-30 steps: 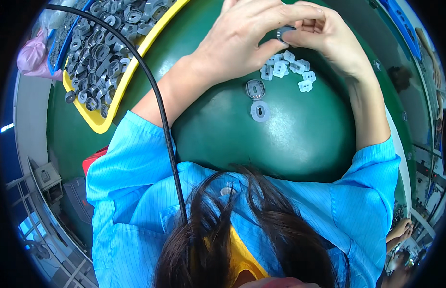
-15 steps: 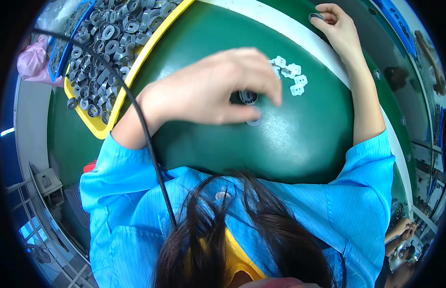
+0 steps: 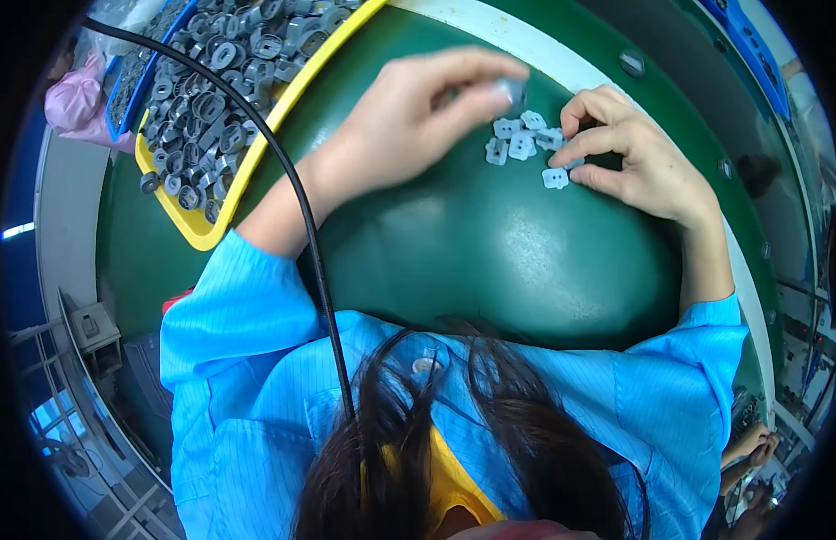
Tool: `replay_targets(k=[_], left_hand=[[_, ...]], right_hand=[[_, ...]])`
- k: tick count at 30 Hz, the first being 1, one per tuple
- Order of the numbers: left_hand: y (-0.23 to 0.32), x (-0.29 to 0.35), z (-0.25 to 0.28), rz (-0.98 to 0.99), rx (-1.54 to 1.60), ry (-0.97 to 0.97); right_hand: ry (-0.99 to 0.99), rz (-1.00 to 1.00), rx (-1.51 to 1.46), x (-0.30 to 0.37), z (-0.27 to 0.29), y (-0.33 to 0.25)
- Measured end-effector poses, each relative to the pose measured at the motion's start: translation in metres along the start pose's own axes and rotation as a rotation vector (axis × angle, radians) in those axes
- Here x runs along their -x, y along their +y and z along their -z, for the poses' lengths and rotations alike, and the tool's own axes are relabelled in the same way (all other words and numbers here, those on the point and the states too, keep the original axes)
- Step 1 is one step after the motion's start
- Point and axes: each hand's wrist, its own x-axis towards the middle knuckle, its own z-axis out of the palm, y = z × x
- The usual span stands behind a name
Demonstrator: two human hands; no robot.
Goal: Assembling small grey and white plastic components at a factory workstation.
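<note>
My left hand (image 3: 436, 99), blurred by motion, pinches a small grey plastic housing (image 3: 514, 94) between thumb and fingers above the green table. Just below that part lies a cluster of small white plastic pieces (image 3: 521, 144), flat with holes. At the right side of the cluster, my right hand (image 3: 629, 148) has thumb and index finger bent closely around one small white piece, partly hidden by the fingers. Another white plate (image 3: 555, 178) lies beside those fingertips. On the strip beyond the table's white edge rests a grey housing (image 3: 632, 62).
A yellow tray (image 3: 202, 236) heaped with grey housings (image 3: 206, 108) stands at the left, a blue tray (image 3: 130, 99) and pink bag (image 3: 71, 99) behind it. A black cable (image 3: 303, 202) crosses before my left arm. Another person's hands (image 3: 753, 445) show at lower right.
My right hand has left a grey housing beyond the white edge and come back to the white pieces. My left hand has moved up and away with a grey housing. The view has shifted slightly.
</note>
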Motion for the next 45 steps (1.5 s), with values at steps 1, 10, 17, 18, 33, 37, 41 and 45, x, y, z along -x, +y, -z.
replay_targets(k=[1,10,17,18,33,37,41,45], left_hand=[[0.002,-0.01,0.004,0.123,0.164,0.042],[-0.03,-0.038,-0.009,0.341,0.641,0.049],[-0.023,-0.035,-0.013,0.187,0.186,0.202],[-0.024,-0.035,-0.013,0.169,0.092,0.215],[-0.028,-0.033,-0.029,-0.146,-0.338,0.307],[-0.021,-0.031,-0.026,-0.113,-0.34,0.309],[-0.02,-0.033,-0.026,-0.104,-0.224,0.313],[-0.017,-0.025,-0.024,-0.151,-0.177,0.317]], right_hand=[[-0.003,-0.006,-0.009,-0.001,0.0,-0.004],[0.257,-0.025,0.279,0.01,-0.025,-0.039],[0.401,-0.306,-0.404,-0.041,0.001,-0.02],[0.396,-0.313,-0.401,-0.048,0.004,-0.015],[0.504,-0.133,0.134,-0.064,-0.008,-0.009],[0.483,-0.303,-0.127,-0.066,0.001,-0.017],[0.701,-0.251,-0.139,-0.067,-0.015,-0.001],[0.522,-0.347,-0.897,-0.074,-0.029,0.004]])
